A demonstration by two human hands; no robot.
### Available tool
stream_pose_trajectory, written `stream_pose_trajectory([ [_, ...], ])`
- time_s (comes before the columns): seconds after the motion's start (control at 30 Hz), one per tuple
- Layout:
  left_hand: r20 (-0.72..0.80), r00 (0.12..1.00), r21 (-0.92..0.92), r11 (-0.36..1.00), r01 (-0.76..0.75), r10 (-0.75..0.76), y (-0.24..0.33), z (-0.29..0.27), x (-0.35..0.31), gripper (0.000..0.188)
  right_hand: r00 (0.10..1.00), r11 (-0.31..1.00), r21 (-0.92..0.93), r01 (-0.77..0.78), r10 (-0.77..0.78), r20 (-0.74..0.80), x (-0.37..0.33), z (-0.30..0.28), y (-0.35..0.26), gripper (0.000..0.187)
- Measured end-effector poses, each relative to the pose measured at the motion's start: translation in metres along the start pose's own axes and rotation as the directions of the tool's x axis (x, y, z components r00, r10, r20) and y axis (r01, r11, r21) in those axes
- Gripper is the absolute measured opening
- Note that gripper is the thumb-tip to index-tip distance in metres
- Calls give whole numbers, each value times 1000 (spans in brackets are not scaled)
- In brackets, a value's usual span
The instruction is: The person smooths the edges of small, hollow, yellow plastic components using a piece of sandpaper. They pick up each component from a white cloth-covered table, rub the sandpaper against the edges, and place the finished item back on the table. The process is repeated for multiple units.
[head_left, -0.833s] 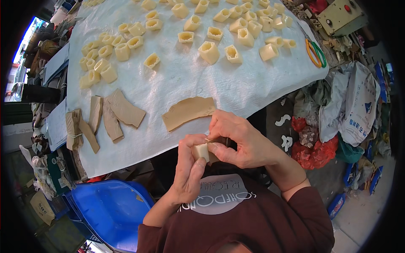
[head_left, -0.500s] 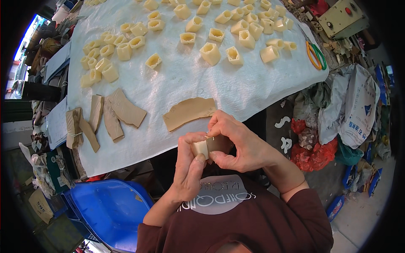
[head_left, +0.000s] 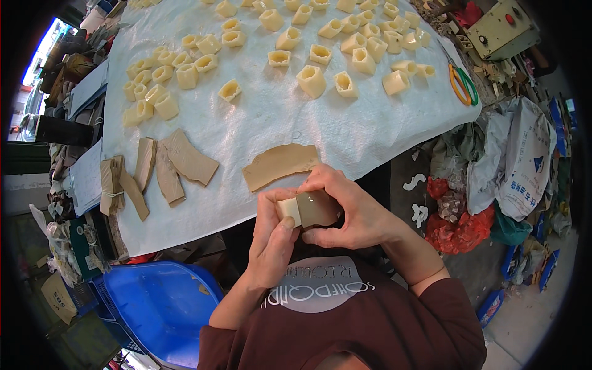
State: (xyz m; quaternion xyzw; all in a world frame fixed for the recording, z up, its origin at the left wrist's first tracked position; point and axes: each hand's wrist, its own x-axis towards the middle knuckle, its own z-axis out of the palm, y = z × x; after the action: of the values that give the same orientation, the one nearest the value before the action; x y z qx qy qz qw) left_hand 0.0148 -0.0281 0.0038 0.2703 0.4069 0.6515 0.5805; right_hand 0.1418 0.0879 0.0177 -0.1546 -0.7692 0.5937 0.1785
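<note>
Right hand [head_left: 351, 213] curled around tan strip [head_left: 314, 208] (wrapped on pale block [head_left: 288, 209]); left hand [head_left: 274, 237] pinching block.

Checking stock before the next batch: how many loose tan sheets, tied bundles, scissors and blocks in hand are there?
Loose tan sheets: 5
Tied bundle: 1
Scissors: 1
Block, gripped between left hand and right hand: 1
Total: 8

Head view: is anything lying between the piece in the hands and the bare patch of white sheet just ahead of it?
Yes. Both the left hand and right hand grip the cream block with its tan wrap. Directly ahead, a curved tan sheet lies on the white cloth, between the hands and the finished cups.
</note>
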Motion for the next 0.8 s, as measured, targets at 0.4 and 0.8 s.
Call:
stream_pose_trajectory([
  [0.4, -195, 943, 186, 954, -235, 270, 6, -13, 6, 22, 826, 813, -403, 421, -527, -200, -19, 29, -10, 28],
  [0.8, -117, 947, 195, 942, -273, 299, 3, -15, 2, 26, 963, 590, 807, 26, 203, -180, -3, 25, 24, 35],
])
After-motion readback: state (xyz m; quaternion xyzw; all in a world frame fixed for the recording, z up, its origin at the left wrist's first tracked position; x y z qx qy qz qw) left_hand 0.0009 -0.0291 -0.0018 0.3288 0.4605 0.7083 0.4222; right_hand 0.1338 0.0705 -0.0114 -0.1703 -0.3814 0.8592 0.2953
